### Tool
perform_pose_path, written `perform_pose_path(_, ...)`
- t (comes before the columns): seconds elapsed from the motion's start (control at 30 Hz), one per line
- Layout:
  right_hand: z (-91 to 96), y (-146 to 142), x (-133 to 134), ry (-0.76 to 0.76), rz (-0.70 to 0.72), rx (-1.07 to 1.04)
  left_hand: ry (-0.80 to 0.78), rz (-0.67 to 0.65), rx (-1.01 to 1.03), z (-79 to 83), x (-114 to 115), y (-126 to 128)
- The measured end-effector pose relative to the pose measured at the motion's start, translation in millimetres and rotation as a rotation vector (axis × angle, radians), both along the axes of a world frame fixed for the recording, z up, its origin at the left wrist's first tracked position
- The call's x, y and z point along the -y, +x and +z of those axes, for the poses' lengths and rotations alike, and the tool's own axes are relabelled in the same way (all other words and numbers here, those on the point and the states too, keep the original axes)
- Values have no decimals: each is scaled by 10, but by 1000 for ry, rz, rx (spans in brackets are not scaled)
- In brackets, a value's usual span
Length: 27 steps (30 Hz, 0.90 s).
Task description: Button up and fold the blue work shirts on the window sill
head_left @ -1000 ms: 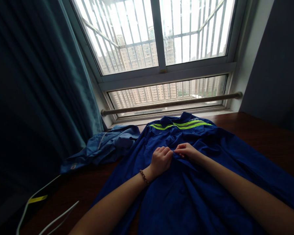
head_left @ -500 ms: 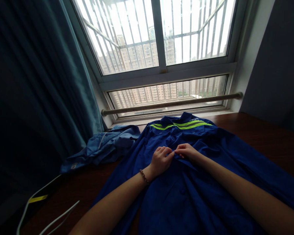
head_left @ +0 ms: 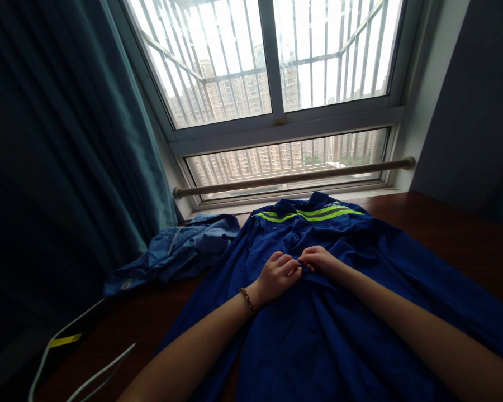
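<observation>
A dark blue work jacket [head_left: 285, 329] lies spread out front side up, its collar toward the window and a yellow-green reflective stripe across the chest. My left hand [head_left: 279, 274], with a beaded bracelet at the wrist, has its fingers closed on the front edge of the jacket at mid-chest. Right beside it, my right hand [head_left: 318, 260] pinches the same front edge between thumb and fingers. The fingertips of both hands meet, and what lies between them is hidden. Buttons show on the front above and below the hands.
A crumpled lighter blue garment [head_left: 193, 245] lies to the left, against the curtain [head_left: 151, 184]. White cables [head_left: 103, 371] and a yellow tag [head_left: 66, 340] are at lower left. The dark wooden table [head_left: 444, 223] extends right. A rail [head_left: 293, 178] crosses before the window.
My left hand has shifted slightly right and its fingers have curled closer against the right fingertips. The right hand and the jacket stay almost the same.
</observation>
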State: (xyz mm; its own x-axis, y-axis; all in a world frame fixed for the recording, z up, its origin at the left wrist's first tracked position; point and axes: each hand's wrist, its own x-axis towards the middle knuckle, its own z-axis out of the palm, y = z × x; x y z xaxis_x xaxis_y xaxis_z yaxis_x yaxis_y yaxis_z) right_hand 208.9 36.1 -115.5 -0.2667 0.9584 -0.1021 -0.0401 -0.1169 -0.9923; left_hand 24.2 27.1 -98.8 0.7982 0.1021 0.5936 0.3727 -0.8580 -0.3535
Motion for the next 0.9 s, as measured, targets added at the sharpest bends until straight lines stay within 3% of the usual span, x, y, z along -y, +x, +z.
perform_pose_path(0.17, -1, 13, -20, 15, -7, 97, -109, 90, 3, 24, -14, 21)
perform_pose_path(0.27, 80, -26, 49, 130, -87, 457, -179, 177, 4, -8, -69, 38)
perform_pose_path(0.4, 262, -204, 319, 521, -291, 1065, -268, 287, -16, -79, -163, 57)
perform_pose_path(0.53, 290, -387, 527, 482, -173, 1347, -283, 372, -9, -133, -285, 78)
perform_pose_path(0.63, 199, -362, 433, 460, -197, 1342, -274, 409, 13, -167, -438, 115)
perform_pose_path(0.8, 94, -41, 7, 280, -270, 919, -270, 389, -6, -159, -759, 209)
perform_pose_path(0.9, 57, 123, -119, 239, -244, 799, -299, 312, -32, -138, -892, 225)
